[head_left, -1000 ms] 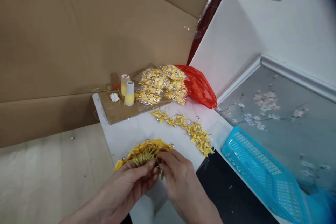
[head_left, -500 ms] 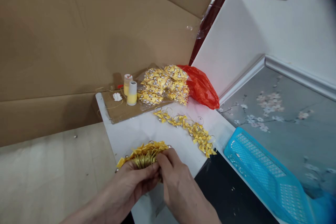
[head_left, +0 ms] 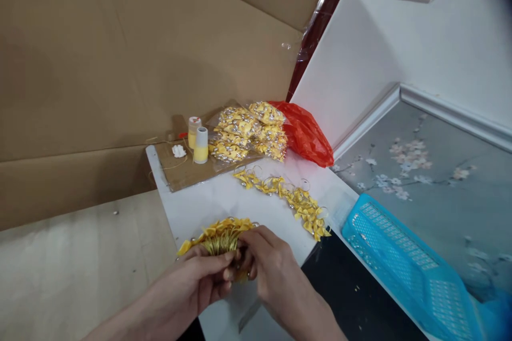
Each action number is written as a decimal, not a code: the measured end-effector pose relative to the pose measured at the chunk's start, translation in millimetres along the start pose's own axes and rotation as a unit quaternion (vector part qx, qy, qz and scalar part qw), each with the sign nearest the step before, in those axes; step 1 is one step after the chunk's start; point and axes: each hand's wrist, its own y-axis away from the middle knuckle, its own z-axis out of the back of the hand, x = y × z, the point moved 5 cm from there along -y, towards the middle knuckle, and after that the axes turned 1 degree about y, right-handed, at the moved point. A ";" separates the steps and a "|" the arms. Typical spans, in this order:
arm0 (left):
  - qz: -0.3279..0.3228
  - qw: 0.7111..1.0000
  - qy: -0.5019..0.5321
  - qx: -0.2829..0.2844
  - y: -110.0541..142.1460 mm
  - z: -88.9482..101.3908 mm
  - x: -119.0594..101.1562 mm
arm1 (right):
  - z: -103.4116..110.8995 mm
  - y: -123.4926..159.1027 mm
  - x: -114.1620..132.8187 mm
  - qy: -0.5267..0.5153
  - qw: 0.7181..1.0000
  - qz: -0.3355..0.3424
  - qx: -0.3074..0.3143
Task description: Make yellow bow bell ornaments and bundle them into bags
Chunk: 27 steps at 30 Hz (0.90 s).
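A bundle of yellow ribbon bows on gold cords (head_left: 222,242) fans out between my hands, with silvery beads along its outer edge. My left hand (head_left: 202,279) is closed around the bundle's left and lower side, its thumb pressed on the gold cords. At the right end, the fingers of my right hand (head_left: 272,264) pinch the cords; the fingertips are partly hidden, so the exact strand cannot be made out. Beyond the hands, a row of loose yellow bows (head_left: 296,197) with thin loops lies across the white tabletop (head_left: 196,208).
Clear bags of yellow bows (head_left: 248,130) lie at the back beside a red plastic bag (head_left: 306,133). Two yellow thread spools (head_left: 200,146) and a white piece (head_left: 178,151) sit on a cardboard sheet (head_left: 176,176). A blue plastic basket (head_left: 404,261) is at right.
The right hand's fingers shift slightly at the bundle's right end, closing in and then easing a little apart from the left thumb. The bundle stays held; the view moves slightly.
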 end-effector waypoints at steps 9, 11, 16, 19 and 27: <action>0.007 0.997 0.048 -0.065 -2.6 -1.8 -7.7 | -2.6 -2.4 1.1 -0.004 0.999 0.037 -0.025; 0.005 0.995 0.061 -0.083 -3.0 -1.3 -8.7 | -4.3 -4.4 -4.0 -0.029 0.998 0.050 -0.036; -0.016 0.986 0.111 -0.126 -2.5 -0.4 -14.1 | -4.6 -15.1 -12.4 -0.154 0.988 0.021 -0.022; -0.029 0.979 0.143 -0.143 -1.9 -0.4 -18.1 | 7.2 -29.9 -28.6 -0.158 0.985 -0.060 -0.033; -0.020 0.963 0.182 -0.199 5.3 7.7 -16.4 | 66.6 -92.8 -104.4 0.070 0.960 -0.211 -0.170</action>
